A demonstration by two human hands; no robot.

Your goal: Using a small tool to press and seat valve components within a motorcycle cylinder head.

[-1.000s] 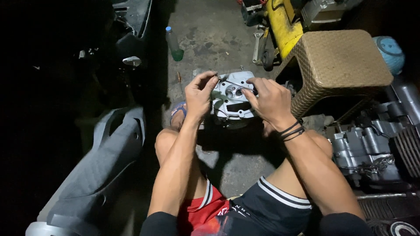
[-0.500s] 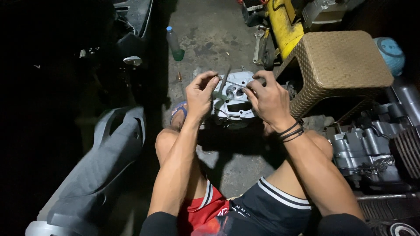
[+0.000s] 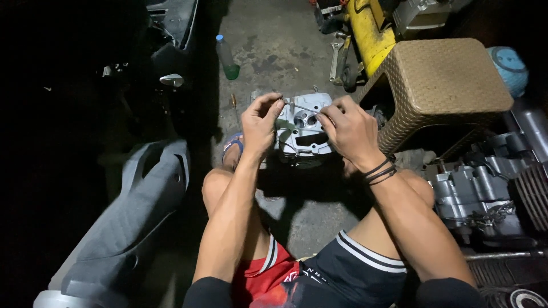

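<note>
Centrally, a grey scooter body panel (image 3: 125, 222) lies at the floor's left edge, and a woven brown stool (image 3: 442, 80) stands at the upper right. Between the knees, a silver cylinder head (image 3: 302, 134) rests on the concrete floor (image 3: 274, 40). Left hand (image 3: 258, 122) and right hand (image 3: 348, 131) are nearly closed, each pinching one end of a thin metal rod (image 3: 302, 107) just above the cylinder head.

Bare floor (image 3: 274, 40) ahead, between bottle (image 3: 227, 57) left and wicker stool (image 3: 442, 85) right
</note>
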